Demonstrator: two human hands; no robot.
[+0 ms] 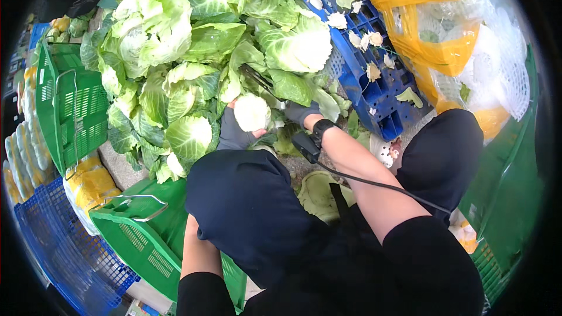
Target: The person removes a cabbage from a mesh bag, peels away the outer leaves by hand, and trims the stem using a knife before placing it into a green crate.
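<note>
My left hand (229, 131), in a grey glove, is closed around the side of a pale round cabbage head (252, 113). Bare fingertips show at the cabbage's edges. Just right of it, my right hand (301, 112), gloved as well, is closed on what looks like a knife (257, 77); its dark, narrow length points up and left into the leaves, and its handle is hidden. A large heap of loose green cabbage leaves (193, 96) spreads beyond both hands. My knees frame the work, and a black wrist device (321, 131) with a cable sits on my right wrist.
A blue plastic crate (380, 90) with white trimmings stands at the upper right, beside clear bags (451, 29) bound with yellow tape. Green crates (76, 105) and a blue basket (64, 251) line the left. Another green crate (509, 181) is at the right.
</note>
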